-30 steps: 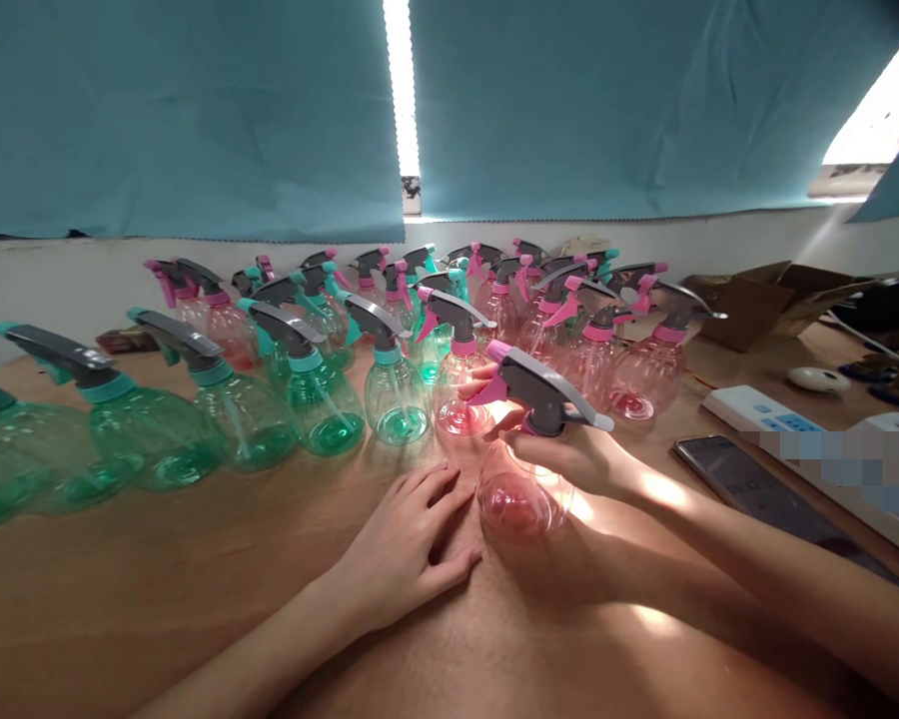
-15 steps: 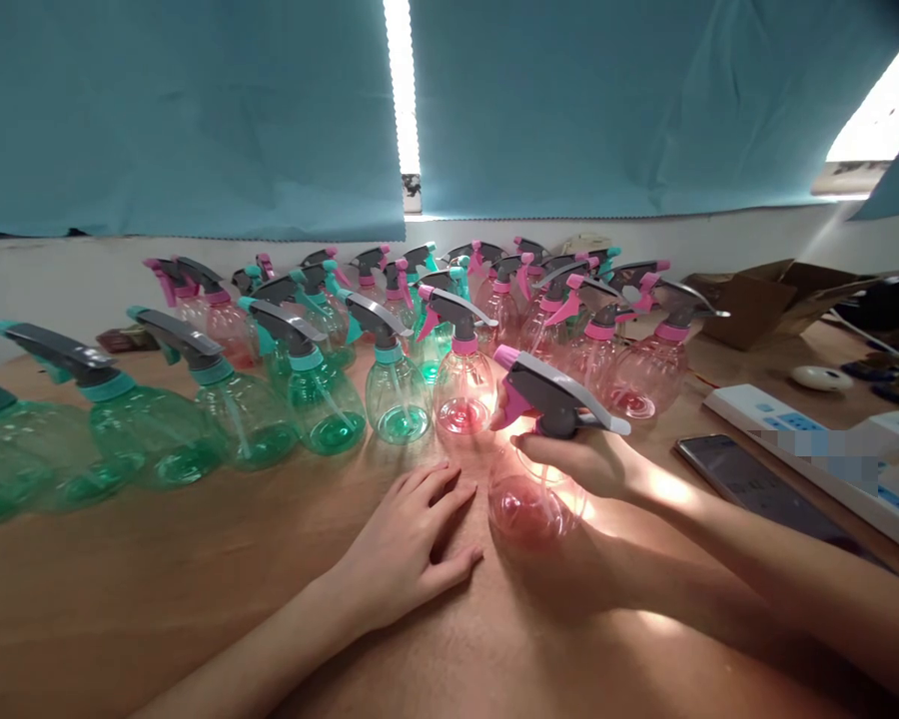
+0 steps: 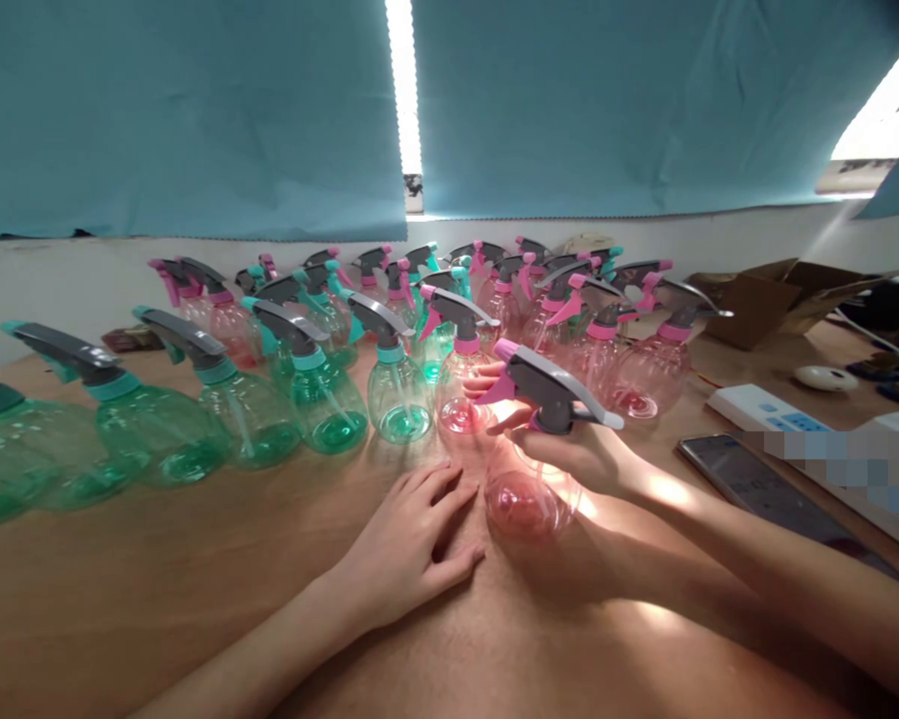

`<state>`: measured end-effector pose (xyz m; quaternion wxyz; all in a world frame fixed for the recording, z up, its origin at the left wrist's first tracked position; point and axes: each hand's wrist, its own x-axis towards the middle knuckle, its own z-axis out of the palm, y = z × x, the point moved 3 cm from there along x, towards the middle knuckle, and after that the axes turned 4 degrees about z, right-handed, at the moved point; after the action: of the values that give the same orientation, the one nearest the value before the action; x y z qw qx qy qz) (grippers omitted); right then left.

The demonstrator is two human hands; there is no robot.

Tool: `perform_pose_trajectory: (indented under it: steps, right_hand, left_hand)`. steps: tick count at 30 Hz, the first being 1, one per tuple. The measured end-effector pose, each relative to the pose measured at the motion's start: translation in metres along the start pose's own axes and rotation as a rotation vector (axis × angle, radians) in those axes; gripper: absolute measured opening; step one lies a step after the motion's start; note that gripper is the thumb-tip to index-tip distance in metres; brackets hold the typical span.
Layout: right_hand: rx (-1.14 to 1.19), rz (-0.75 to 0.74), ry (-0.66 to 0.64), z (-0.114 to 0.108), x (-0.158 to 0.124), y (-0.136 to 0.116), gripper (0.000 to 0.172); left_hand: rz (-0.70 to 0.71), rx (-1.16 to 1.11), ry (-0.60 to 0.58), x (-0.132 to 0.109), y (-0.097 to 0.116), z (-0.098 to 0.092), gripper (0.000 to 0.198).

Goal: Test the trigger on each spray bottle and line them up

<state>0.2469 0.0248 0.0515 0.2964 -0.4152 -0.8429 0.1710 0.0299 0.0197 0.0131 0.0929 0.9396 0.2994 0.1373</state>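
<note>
A pink spray bottle point(image 3: 528, 496) with a grey head and a pink nozzle stands on the wooden table in front of me, some pink liquid low inside it. My right hand point(image 3: 584, 449) is around its neck, the thumb on the near side. Its fingers stretch out to the left past the trigger, apart and no longer curled. Part of that hand is hidden by the sprayer head. My left hand point(image 3: 420, 539) rests palm down on the table, fingers spread, left of this bottle and not touching it. Just behind stands another pink spray bottle point(image 3: 460, 404).
Several green spray bottles point(image 3: 328, 414) line the left side; several pink ones point(image 3: 651, 374) crowd the back right. At right lie a phone point(image 3: 749, 489), a white power strip point(image 3: 764, 411) and a white mouse point(image 3: 825, 378). An opened cardboard box point(image 3: 749, 305) sits behind them.
My right hand's fingers have uncurled from the bottle's neck and stretched out leftward. The bottle has shifted very slightly left in view. My left hand has stayed put.
</note>
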Motion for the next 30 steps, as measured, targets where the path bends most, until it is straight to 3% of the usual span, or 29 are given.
perform_pose_trajectory:
  steps: [5, 12, 17, 30]
  right_hand:
    - [0.014, 0.010, -0.001, 0.003, -0.004, 0.008, 0.031]
    - [0.038, 0.032, 0.005, 0.009, -0.006, 0.024, 0.025]
    - [0.061, 0.043, -0.016, 0.005, -0.005, 0.018, 0.029]
    - [0.193, -0.033, 0.016, 0.010, 0.000, 0.014, 0.016]
  left_hand:
    - [-0.002, 0.000, -0.002, -0.001, -0.001, 0.000, 0.053]
    - [-0.004, -0.004, 0.010, 0.000, -0.001, 0.001, 0.053]
    - [-0.002, -0.005, 0.010, 0.000, -0.001, 0.001, 0.052]
    - [-0.001, 0.002, 0.009, 0.001, 0.000, 0.000, 0.053]
